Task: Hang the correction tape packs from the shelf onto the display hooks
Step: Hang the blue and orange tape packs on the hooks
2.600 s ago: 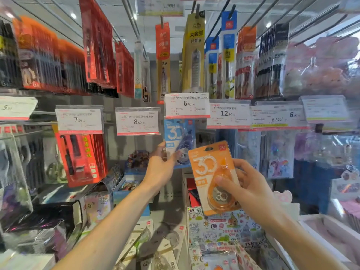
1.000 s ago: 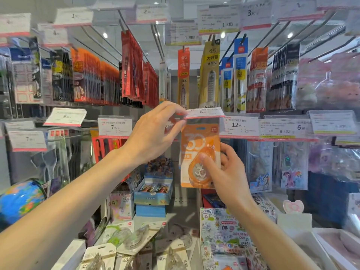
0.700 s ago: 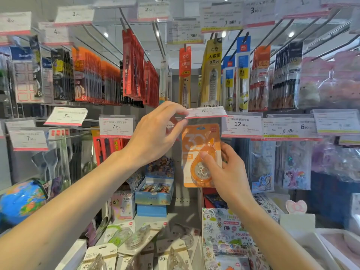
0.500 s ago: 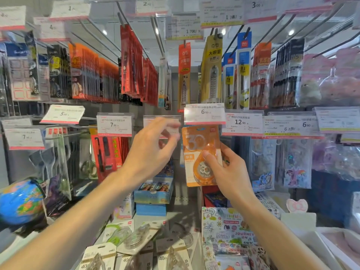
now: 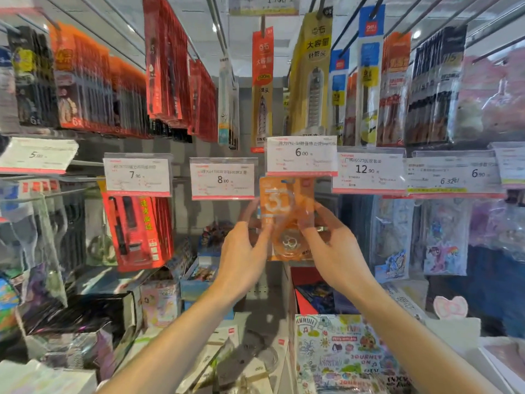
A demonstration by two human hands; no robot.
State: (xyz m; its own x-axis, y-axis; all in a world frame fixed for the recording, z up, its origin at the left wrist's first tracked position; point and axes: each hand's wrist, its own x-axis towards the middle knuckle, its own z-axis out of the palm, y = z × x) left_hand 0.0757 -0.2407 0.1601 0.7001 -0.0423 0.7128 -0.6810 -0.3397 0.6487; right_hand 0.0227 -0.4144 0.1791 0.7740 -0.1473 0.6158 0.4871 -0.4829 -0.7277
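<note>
Leftmost, red blister packs [image 5: 136,231] hang under the 7.90 price tag [image 5: 137,175], and next along is the 8.00 price tag [image 5: 222,179] with grey backboard below it. Just right of that, the left hand [image 5: 241,260] is raised with its fingers nearly straight, the fingertips lying along the left edge of the orange correction tape pack [image 5: 287,220]; motion blur hides whether they pinch the pack or merely touch it. The pack hangs upright, long axis vertical, its printed face with the large white "30" toward the camera and the clear bubble with the round tape reel at the bottom. Its top edge sits right under the 6.00 price tag [image 5: 301,156], which covers the hook. On the pack's right edge, the right hand [image 5: 335,251] has relaxed, slightly bent fingers touching the lower half; again the grip is too blurred to call. Further right hang the 12.90 price tag [image 5: 368,172] and clear sticker bags [image 5: 444,243]. Low down, more correction tape packs [image 5: 250,362] lie flat on the shelf [image 5: 264,308].
</note>
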